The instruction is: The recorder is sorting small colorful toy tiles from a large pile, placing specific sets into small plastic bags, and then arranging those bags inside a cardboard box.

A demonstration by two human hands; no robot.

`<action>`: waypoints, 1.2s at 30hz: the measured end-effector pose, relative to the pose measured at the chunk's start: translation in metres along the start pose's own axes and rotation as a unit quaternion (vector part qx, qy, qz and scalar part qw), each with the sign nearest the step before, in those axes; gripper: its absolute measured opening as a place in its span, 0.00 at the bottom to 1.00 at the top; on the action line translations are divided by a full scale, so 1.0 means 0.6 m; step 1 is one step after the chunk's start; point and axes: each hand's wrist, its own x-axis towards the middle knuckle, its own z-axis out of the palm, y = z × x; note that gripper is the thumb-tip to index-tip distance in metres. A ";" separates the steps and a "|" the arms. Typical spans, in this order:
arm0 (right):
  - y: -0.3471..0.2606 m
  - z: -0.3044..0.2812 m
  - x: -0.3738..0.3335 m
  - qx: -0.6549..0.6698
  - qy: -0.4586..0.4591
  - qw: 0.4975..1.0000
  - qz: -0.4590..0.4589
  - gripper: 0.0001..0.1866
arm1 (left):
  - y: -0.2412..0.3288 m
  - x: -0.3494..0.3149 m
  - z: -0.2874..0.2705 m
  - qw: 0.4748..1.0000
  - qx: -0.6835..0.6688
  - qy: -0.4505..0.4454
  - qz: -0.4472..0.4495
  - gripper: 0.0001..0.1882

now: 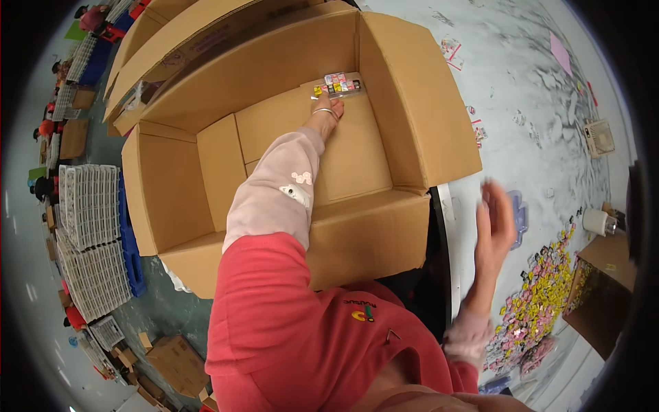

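A large cardboard box (360, 154) stands with its flaps folded out in front of me. Deep inside it, at the far right corner of its floor, is a flat clear pack (343, 85) of small yellow, pink, black and white pieces. My left hand (329, 112) reaches down to this pack and grips its near left edge, thumb on top; part of the fingers is hidden. Over the table on the right, my right hand (495, 230) is empty, its fingers stretched out and a little blurred. Just beyond it lies a translucent purple-blue tray (520, 221).
Many small yellow and pink pieces (535, 295) are heaped on the marbled table (511, 165), beside a tipped carton (607, 264). A small fan (599, 138) stands farther back. Another carton (147, 38) adjoins the box; white crates (89, 206) are stacked at left.
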 end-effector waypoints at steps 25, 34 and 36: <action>-0.037 0.170 0.122 -0.304 -0.114 0.931 -0.168 0.32 | 0.064 -0.101 -0.013 0.964 0.261 0.007 0.049 0.15; -0.030 0.159 0.121 -0.305 -0.088 0.937 -0.146 0.32 | 0.038 -0.054 0.073 0.990 0.127 -0.016 0.055 0.20; -0.046 0.180 0.121 -0.283 -0.100 0.940 -0.165 0.32 | 0.036 0.014 0.032 0.985 -0.006 0.049 0.168 0.27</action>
